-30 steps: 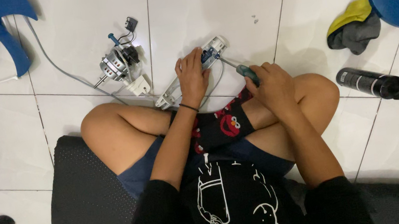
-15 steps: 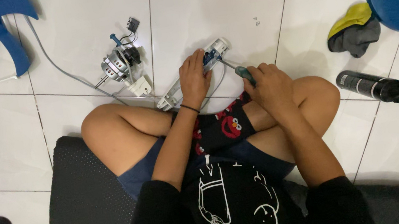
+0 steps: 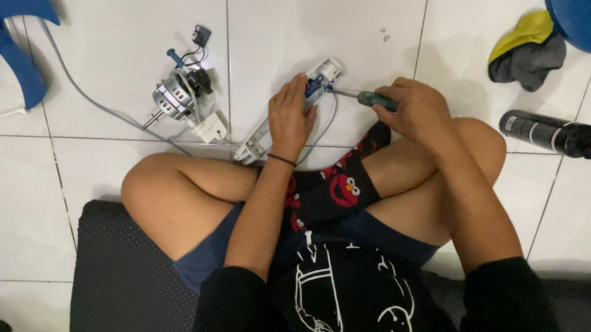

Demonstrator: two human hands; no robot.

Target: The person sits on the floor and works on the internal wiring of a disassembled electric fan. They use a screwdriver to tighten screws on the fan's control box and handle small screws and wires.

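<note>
Both hands have barely shifted since a moment ago. Seated cross-legged on the floor, the person's left hand (image 3: 291, 115) is closed over a white switch housing (image 3: 287, 112) lying on the tiles, while the right hand (image 3: 416, 106) grips a green-handled screwdriver (image 3: 372, 98), its tip at the housing's end. A fan motor (image 3: 177, 94) lies nearby.

The person sits with legs crossed and both arms reaching forward over the knees. The left hand (image 3: 290, 115) lies palm down with its fingers bent and pressing. A thin dark band goes around the left wrist. The right hand (image 3: 412, 106) is curled in a fist, knuckles up. Both forearms are bare.
</note>
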